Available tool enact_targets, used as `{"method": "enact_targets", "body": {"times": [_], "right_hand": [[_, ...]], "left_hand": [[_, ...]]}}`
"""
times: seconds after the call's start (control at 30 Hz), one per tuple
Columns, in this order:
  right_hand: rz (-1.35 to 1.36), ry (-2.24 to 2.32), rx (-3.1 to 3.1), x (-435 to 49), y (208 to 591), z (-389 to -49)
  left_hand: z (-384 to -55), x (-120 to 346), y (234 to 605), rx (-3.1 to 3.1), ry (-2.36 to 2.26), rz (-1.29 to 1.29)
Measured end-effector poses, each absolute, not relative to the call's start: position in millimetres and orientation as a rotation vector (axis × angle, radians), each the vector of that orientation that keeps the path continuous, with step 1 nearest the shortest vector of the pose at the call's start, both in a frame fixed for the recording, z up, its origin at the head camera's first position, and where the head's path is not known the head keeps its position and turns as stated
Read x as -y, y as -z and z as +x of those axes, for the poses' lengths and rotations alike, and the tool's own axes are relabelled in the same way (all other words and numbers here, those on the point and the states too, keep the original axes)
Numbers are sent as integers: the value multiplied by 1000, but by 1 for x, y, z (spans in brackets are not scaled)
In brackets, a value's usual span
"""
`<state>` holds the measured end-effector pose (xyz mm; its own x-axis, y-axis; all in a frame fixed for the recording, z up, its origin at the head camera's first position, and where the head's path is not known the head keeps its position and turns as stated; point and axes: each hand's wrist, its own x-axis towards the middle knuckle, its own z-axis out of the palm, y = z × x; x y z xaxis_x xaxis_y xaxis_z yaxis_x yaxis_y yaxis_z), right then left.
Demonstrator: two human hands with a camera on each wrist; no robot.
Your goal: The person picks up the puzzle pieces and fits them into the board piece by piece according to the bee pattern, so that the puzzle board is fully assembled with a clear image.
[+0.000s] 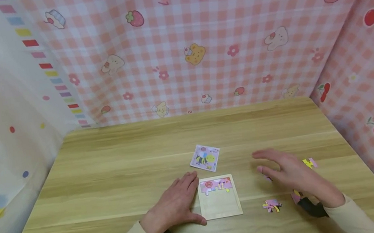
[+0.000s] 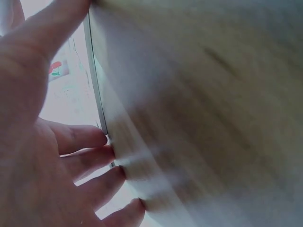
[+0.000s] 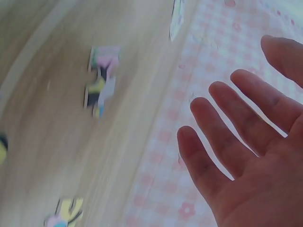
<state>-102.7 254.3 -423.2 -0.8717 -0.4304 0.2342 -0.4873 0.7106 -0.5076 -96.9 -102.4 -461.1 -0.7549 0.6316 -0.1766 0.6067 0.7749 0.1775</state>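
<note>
A square wooden puzzle tray point(image 1: 219, 206) lies on the table, with pink pieces point(image 1: 219, 184) fitted along its far side. My left hand point(image 1: 176, 206) rests at the tray's left side, fingers by the far corner and thumb by the near one. In the left wrist view its fingers are spread along a thin edge. Over the table to the right hovers my right hand point(image 1: 292, 172), holding nothing, its fingers extended and parted in the right wrist view. Loose jigsaw pieces lie around it: one pink and yellow point(image 1: 272, 206), another yellow point(image 1: 309, 163), others partly hidden beneath the hand.
Beyond the tray lies a square picture card point(image 1: 205, 158) showing a bee. The wooden table point(image 1: 115, 151) meets a pink checked cloth point(image 1: 182, 74) at its back, with more cloth hanging at left and right.
</note>
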Motion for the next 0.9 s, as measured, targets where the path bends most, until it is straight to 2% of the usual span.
{"method": "enact_targets", "body": {"times": [0.3, 0.57, 0.9], "right_hand": [[687, -921, 2689, -283, 419, -108], [440, -1109, 2840, -307, 411, -104], [368, -1027, 2874, -329, 415, -108]], "left_hand": [[-96, 103, 462, -2753, -160, 977], [-96, 103, 463, -2743, -179, 978], [-96, 102, 461, -2732, -208, 966]]}}
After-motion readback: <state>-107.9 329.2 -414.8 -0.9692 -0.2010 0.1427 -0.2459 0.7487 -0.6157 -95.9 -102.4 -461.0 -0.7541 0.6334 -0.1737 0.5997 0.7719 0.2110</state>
